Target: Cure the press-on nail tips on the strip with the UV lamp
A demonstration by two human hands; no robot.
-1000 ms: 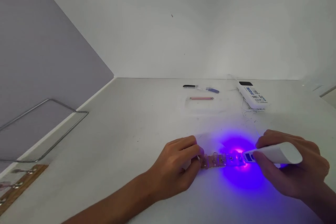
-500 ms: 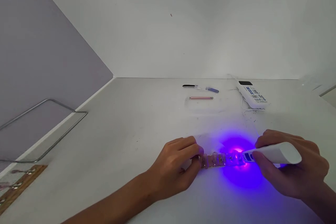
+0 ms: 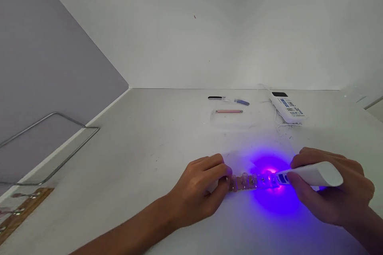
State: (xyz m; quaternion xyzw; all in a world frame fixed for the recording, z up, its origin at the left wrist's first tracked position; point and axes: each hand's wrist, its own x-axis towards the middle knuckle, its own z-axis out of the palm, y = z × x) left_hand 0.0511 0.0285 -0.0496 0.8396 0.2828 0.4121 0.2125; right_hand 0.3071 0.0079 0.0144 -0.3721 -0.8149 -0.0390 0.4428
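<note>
A narrow strip (image 3: 253, 182) carrying several small, clear, nail-shaped pieces with shiny bits lies across the white table. Its left end is pinched between the thumb and fingers of my left hand (image 3: 206, 185). My right hand (image 3: 335, 191) is wrapped round a white handheld UV lamp (image 3: 320, 174), thumb on top near its dark markings. From the lamp's tip, violet light falls on the strip's right end and the table around it. Glare hides the details there, and I cannot tell whether the tip touches the strip.
Farther back lie a pink pen-like stick (image 3: 229, 111), a dark-handled tool (image 3: 216, 97) and a bluish flat-ended piece (image 3: 241, 102). A white device with a cable (image 3: 287, 107) stands behind my right hand. At left are a bent metal rod (image 3: 72, 155) and a wooden board (image 3: 26, 213).
</note>
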